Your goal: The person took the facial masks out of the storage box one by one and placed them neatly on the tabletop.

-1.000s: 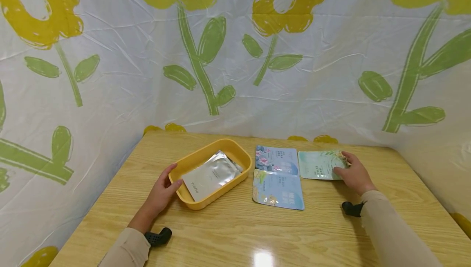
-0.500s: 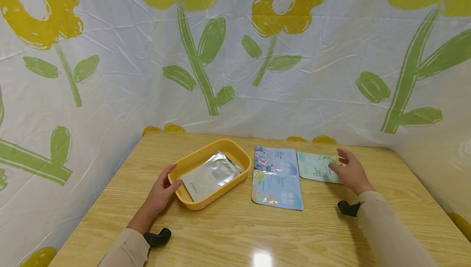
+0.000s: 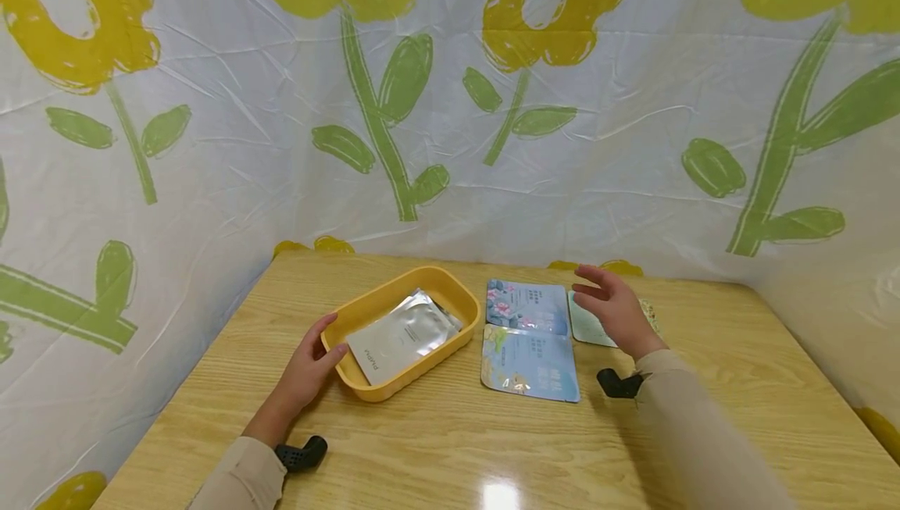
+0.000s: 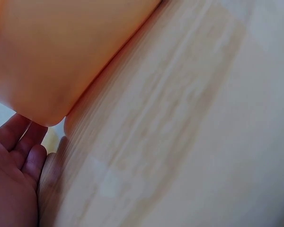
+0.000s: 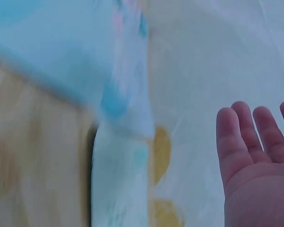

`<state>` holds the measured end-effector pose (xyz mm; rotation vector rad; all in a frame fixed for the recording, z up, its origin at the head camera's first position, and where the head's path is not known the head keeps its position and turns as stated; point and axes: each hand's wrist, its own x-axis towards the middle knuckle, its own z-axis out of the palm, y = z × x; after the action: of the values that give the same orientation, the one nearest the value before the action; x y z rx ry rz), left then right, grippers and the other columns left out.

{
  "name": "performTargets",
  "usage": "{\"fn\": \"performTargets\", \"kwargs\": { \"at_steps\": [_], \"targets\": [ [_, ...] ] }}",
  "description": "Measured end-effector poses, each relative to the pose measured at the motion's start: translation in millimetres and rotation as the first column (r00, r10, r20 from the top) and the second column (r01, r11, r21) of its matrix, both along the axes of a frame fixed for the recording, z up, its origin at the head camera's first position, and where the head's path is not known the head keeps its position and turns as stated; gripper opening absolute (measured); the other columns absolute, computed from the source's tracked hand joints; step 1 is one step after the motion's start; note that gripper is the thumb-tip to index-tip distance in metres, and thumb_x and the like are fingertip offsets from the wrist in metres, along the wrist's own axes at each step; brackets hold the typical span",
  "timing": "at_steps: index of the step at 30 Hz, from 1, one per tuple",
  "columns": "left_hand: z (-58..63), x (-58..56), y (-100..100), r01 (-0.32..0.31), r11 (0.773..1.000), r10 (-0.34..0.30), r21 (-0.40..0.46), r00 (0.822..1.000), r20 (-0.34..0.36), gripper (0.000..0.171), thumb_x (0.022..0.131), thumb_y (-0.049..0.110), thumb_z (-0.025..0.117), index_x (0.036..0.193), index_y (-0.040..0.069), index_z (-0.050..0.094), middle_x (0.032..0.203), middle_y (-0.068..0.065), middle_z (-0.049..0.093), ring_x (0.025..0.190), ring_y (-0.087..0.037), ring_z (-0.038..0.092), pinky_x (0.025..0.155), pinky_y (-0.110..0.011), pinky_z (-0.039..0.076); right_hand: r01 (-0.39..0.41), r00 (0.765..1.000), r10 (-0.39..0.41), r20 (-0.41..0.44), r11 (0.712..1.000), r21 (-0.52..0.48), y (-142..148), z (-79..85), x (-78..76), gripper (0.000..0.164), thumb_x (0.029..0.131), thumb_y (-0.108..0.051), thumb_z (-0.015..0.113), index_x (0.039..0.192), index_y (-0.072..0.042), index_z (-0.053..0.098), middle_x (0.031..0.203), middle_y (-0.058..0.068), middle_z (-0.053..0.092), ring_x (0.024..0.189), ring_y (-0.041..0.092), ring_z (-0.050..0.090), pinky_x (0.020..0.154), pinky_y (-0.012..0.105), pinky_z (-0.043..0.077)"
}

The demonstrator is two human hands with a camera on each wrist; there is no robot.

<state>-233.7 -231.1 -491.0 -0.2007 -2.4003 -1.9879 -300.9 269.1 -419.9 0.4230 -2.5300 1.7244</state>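
Note:
A yellow plastic basket (image 3: 422, 367) sits at the left of the table, with silver sheet mask packets (image 3: 401, 338) lying in it. My left hand (image 3: 309, 369) holds its left end, thumb at the rim and fingers against the outside. In the left wrist view the fingers (image 4: 34, 163) meet the basket's orange-looking end wall (image 4: 52, 61). Over the pale green packet (image 3: 589, 321) is my right hand (image 3: 615, 315), fingers spread and holding nothing, hiding part of it. A flowered blue packet (image 3: 527, 307) and a light blue packet (image 3: 530, 369) lie beside it.
The wooden table (image 3: 436, 447) extends in front of the basket and packets. A white cloth with printed flowers (image 3: 619, 143) hangs behind the table and along both sides. Dark wrist mounts (image 3: 302, 455) sit on both forearms.
My right hand has let go of the green packet's right end and moved left above it. The green packet has shifted slightly. The left hand and basket stay put.

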Motion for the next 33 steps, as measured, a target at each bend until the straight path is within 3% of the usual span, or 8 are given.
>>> {"fn": "performTargets", "kwargs": {
  "at_steps": [6,15,28,33],
  "targets": [
    [0.8,0.5,-1,-0.001,1.0,0.001,-0.008,1.0,-0.008,0.064,0.103,0.018,0.059,0.156,0.005,0.026,0.159,-0.024,0.026,0.141,-0.037,0.034,0.095,-0.01,0.038,-0.104,0.995,0.104,0.0,0.993,-0.058,-42,6.0,-7.7,0.053,0.101,-0.012,0.061,0.147,0.006,0.039,0.15,0.024,0.04,0.133,0.045,0.044,0.094,0.018,0.046],
    [-0.2,-0.2,-2,-0.011,1.0,0.011,-0.01,1.0,-0.009,0.063,0.102,0.017,0.06,0.156,0.005,0.027,0.159,-0.023,0.026,0.141,-0.036,0.034,0.095,-0.01,0.038,-0.236,0.97,0.238,0.041,0.971,-0.044,-107,18.0,-16.1,0.052,0.098,-0.016,0.066,0.144,-0.001,0.047,0.146,0.018,0.047,0.129,0.039,0.051,0.101,0.049,0.047],
    [-2.2,-0.5,-1,-0.023,1.0,0.023,-0.019,1.0,-0.001,0.063,0.102,0.018,0.06,0.155,0.007,0.029,0.158,-0.022,0.028,0.139,-0.035,0.036,0.095,-0.011,0.038,-0.423,0.896,0.411,0.168,0.905,0.042,-171,15.9,-21.4,0.054,0.098,-0.009,0.064,0.146,0.004,0.043,0.15,0.026,0.04,0.132,0.043,0.047,0.101,0.044,0.047],
    [-1.3,-0.3,0,-0.029,0.999,0.029,-0.022,0.999,-0.016,0.062,0.102,0.018,0.06,0.155,0.006,0.029,0.158,-0.023,0.029,0.138,-0.036,0.038,0.095,-0.012,0.038,-0.429,0.893,0.405,0.196,0.897,0.103,-190,15.0,-23.5,0.056,0.094,-0.01,0.068,0.143,0.004,0.046,0.147,0.025,0.045,0.127,0.043,0.051,0.098,0.043,0.049]
  ]
}}
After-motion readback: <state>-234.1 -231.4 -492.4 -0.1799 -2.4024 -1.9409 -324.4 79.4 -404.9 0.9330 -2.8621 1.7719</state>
